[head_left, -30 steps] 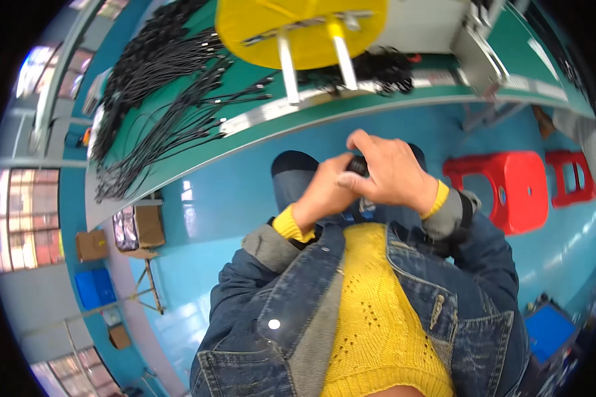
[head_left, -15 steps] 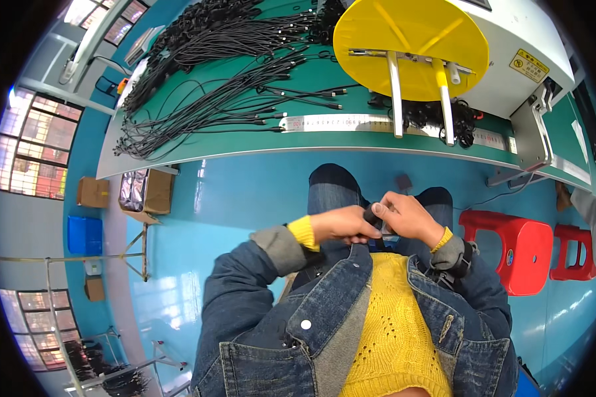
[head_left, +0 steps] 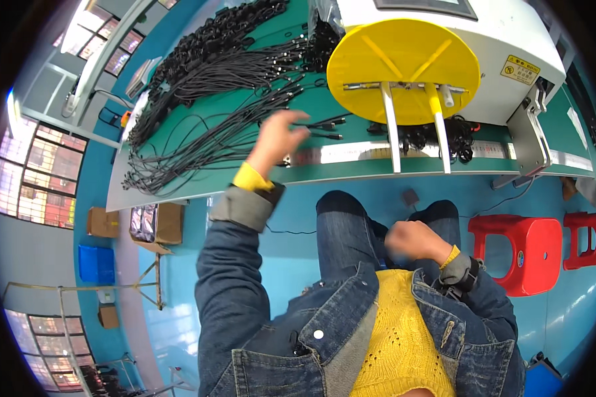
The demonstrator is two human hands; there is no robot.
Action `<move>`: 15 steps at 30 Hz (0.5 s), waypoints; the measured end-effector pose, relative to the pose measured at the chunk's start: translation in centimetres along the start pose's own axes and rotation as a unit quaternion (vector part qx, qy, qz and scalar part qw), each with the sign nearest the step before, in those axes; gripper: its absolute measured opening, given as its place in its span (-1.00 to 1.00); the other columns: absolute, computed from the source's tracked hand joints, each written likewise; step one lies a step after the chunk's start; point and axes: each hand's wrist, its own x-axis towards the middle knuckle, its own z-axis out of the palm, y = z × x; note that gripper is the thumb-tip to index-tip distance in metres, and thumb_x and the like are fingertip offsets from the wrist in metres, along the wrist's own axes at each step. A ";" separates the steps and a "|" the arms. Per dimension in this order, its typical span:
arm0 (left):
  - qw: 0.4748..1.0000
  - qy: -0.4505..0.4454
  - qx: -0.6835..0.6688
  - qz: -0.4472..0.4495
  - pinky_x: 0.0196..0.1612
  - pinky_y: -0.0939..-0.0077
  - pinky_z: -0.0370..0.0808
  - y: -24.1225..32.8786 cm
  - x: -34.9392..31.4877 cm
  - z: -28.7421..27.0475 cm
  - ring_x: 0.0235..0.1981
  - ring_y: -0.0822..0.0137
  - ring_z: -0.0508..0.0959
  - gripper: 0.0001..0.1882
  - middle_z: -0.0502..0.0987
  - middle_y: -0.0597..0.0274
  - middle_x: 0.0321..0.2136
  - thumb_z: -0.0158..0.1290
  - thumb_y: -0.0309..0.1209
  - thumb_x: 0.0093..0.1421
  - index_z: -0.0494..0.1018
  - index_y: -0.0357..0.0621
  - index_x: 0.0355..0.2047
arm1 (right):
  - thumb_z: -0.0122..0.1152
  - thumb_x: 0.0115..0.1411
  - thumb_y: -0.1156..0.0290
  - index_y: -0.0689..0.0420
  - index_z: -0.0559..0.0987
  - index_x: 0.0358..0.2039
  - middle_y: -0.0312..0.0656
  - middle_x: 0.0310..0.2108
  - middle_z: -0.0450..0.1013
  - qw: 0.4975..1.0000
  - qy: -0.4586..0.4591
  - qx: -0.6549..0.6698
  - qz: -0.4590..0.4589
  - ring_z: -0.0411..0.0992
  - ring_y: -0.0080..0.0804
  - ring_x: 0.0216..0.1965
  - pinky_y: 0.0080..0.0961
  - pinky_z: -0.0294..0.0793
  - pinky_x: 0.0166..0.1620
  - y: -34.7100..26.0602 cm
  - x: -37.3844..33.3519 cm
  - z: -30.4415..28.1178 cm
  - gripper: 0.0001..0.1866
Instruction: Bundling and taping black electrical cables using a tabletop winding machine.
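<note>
My left hand [head_left: 278, 140] reaches over the near edge of the green-topped table, among black cables [head_left: 245, 142] laid out in bundles. Its fingers stretch to the right and are apart, with nothing plainly held. Below the table edge, my right hand [head_left: 414, 240] hangs above my lap, fingers curled inward. Its fingertips are blurred, and whatever is inside them cannot be made out. A metal ruler [head_left: 351, 152] lies along the table's front edge, just right of the left hand.
A yellow disc [head_left: 404, 66] with two projecting rods stands before a white machine [head_left: 503, 40]. Black coiled cables [head_left: 453, 135] lie beneath it. Thick cable piles [head_left: 212, 46] cover the table's far left. A red stool [head_left: 526, 255] stands at right, cardboard boxes [head_left: 159, 223] at left.
My hands have come apart from a dark item they held together over my lap. The left has moved up and left to the cables; the right stays low, now curled.
</note>
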 end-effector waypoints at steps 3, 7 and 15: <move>0.995 -0.003 0.059 0.082 -0.21 0.33 0.40 1.2 -1.2 2.8 -0.30 0.16 0.47 -0.80 0.48 0.13 -0.41 0.08 -0.48 -0.06 0.48 -0.15 -0.35 | 0.10 0.07 0.18 0.23 0.46 -0.58 -0.09 -0.67 0.43 0.999 0.016 -0.024 -0.017 0.47 -0.27 -0.60 -0.38 0.40 -0.47 0.8 -0.3 -0.3 -0.67; 0.993 0.017 0.105 0.048 -0.18 0.28 0.35 1.6 -1.5 3.4 -0.27 0.13 0.43 -0.85 0.45 0.17 -0.45 0.07 -0.46 -0.04 0.45 -0.13 -0.40 | 0.11 0.06 0.22 0.23 0.45 -0.57 -0.07 -0.66 0.43 0.998 0.031 -0.040 -0.035 0.48 -0.25 -0.59 -0.37 0.40 -0.47 1.0 -0.8 -0.4 -0.70; 0.979 0.048 0.178 0.085 -0.37 0.38 0.28 2.3 -3.1 1.9 -0.34 0.22 0.41 -0.86 0.44 0.30 -0.48 0.06 -0.50 -0.02 0.44 -0.08 -0.39 | 0.13 0.03 0.27 0.22 0.47 -0.54 -0.07 -0.64 0.43 0.999 0.035 -0.021 -0.034 0.45 -0.17 -0.55 -0.35 0.39 -0.46 1.2 -1.9 -0.3 -0.75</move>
